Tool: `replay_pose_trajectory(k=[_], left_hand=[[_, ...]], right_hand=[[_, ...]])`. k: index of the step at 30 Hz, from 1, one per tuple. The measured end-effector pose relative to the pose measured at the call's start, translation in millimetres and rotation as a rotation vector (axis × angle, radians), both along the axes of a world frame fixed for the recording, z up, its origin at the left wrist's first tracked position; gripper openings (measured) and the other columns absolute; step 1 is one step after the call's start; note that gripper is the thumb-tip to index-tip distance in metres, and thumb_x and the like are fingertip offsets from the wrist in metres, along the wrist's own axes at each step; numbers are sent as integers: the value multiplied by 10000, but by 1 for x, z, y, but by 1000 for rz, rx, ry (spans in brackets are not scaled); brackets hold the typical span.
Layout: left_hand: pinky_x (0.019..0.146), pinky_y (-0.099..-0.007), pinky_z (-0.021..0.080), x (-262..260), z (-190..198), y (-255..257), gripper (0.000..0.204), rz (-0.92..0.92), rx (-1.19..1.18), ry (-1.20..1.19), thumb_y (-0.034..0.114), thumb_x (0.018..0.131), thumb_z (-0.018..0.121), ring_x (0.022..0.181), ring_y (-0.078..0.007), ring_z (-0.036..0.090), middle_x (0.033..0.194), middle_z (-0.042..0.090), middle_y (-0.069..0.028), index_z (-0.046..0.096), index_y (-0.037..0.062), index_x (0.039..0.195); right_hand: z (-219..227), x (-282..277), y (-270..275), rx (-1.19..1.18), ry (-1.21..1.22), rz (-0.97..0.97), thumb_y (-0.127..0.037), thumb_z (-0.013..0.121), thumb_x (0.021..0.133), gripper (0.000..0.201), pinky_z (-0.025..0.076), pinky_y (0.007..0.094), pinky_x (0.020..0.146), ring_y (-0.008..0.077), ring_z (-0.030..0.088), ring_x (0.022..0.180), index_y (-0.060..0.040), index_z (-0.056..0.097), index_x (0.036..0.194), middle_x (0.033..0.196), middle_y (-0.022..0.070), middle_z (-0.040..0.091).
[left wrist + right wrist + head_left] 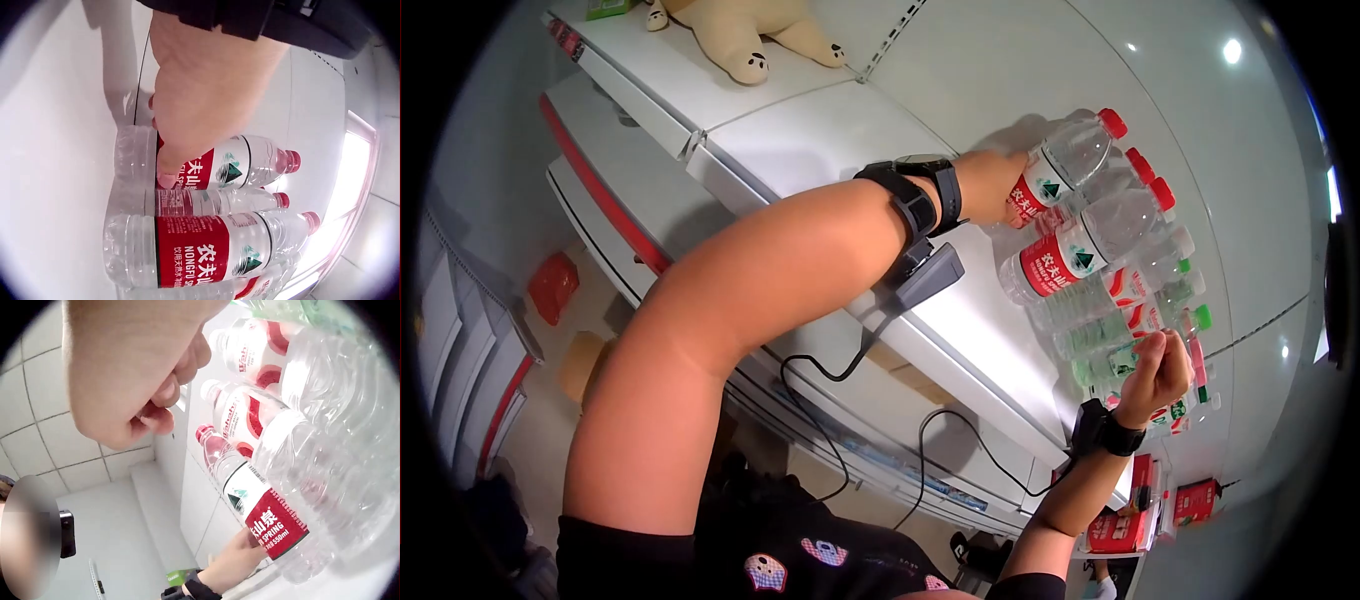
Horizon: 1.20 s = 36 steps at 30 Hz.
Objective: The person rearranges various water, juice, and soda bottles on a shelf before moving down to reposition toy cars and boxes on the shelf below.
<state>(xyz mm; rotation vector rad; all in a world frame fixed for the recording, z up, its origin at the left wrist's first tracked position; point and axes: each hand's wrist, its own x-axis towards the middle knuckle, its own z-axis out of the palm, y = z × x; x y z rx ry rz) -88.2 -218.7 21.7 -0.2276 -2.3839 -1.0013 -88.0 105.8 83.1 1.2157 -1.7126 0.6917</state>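
Observation:
My left hand (pixel 988 185) grips a clear water bottle (pixel 1078 152) by its red-and-white label, low on its side. In the left wrist view, the thumb of the left hand (pixel 200 94) lies across that label, and the bottle stands upright at the end of the row. Beside it are a partly hidden red-capped bottle (pixel 228 201) and a larger-looking red-labelled bottle (pixel 194 250). My right hand (pixel 1157 375) is curled into a fist with nothing in it, in front of the green-capped bottles (pixel 1203 318). The right wrist view shows its bent fingers near Wahaha-labelled bottles (pixel 240 419).
The bottles stand on a white shelf (pixel 970 310) against a white back panel. A beige plush toy (pixel 730 35) sits farther along at the left. Black cables (pixel 920 440) hang from both wrists. Red boxes (pixel 1115 530) lie beyond the right forearm, and lower shelves run below.

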Motion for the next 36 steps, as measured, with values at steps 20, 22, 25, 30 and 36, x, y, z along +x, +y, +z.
replay_pose_trajectory(k=[20,22,25,30,36], left_hand=[[988,-371,492,10,4,-11,882,-114,-44,-78,380,736,857,1153,-322,633,1223,648,-222,415,-3,1396],[985,-366,492,5,-4,-21,955,-32,-63,-123,428,691,881,1171,-328,617,1268,617,-234,428,-46,1385],[993,-368,484,23,5,-23,929,103,-80,-180,465,691,875,1179,-315,610,1298,600,-234,487,-60,1353],[872,-288,507,79,36,-13,632,85,342,104,392,835,785,968,-208,646,1068,678,-136,585,-46,1244],[642,-265,500,244,-53,33,159,-461,569,131,171,959,641,716,-115,613,859,690,-67,664,14,961]], right_hand=[[5,-12,8,11,68,27,-41,643,874,313,217,310,469,148,314,463,-15,464,619,536,26,348],[7,-15,11,-23,48,47,-32,639,876,308,227,301,464,124,316,470,-7,456,631,539,31,359],[13,-17,15,-104,18,75,-42,642,886,319,238,283,463,95,320,485,-5,452,632,545,33,371],[12,-27,21,-195,-21,143,-77,653,898,327,259,274,463,89,307,501,0,465,642,539,19,345],[9,-24,16,-190,-8,143,-98,670,878,320,280,270,464,88,315,498,7,485,640,533,38,348]])
